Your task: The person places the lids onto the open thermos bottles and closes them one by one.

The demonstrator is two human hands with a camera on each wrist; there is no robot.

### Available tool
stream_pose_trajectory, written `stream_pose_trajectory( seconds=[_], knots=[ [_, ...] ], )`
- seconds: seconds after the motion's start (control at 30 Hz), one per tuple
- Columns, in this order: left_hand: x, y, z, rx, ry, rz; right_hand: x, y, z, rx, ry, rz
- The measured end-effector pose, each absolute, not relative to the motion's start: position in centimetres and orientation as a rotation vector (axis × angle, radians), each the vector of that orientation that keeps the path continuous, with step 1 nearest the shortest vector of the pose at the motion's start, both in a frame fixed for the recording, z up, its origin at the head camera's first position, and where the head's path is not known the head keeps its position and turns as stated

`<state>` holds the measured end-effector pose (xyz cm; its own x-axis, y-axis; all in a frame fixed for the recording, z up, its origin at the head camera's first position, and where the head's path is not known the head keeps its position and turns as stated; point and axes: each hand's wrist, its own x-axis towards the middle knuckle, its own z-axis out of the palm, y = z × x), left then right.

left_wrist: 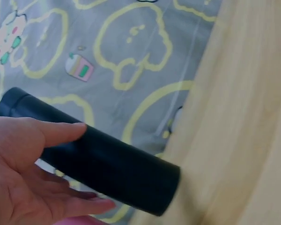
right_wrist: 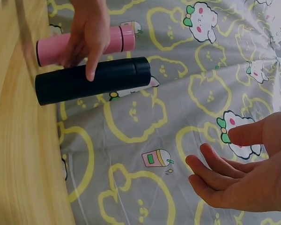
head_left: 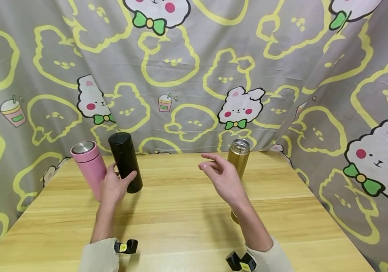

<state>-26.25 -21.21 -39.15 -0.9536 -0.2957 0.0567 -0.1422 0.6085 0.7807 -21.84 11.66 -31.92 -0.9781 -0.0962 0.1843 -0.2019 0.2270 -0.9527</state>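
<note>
On the wooden table [head_left: 176,219], at your left side, the black bottle [head_left: 124,160] stands upright beside the pink bottle [head_left: 90,166]. Your left hand [head_left: 113,187] is at the black bottle, its thumb lying over the side; whether it grips firmly, I cannot tell. Your right hand [head_left: 223,181] is raised, relaxed, with thumb and fingers apart, and partly hides the gold bottle [head_left: 238,162], whose threaded neck is uncovered.
</note>
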Motion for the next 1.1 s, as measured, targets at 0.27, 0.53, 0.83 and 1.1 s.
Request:
stream_pose_trajectory(
  seconds=[0.27,0.53,0.83,1.1],
  knots=[
    [-25.0,-21.9,-36.9,0.305,-2.933,-1.029,-22.1,12.3,-31.8,0.278,-2.383,1.834],
    [-24.5,-21.1,-36.5,0.108,-3.054,-1.047,-22.5,13.4,-32.3,0.277,-2.480,1.703],
    [-24.4,-18.6,-36.6,0.000,-2.953,-1.151,-22.9,14.8,-32.9,0.296,-2.705,1.367],
    [-25.1,-16.7,-37.1,-0.057,-2.782,-1.298,-23.4,15.0,-33.4,0.305,-2.842,1.208]
  ],
)
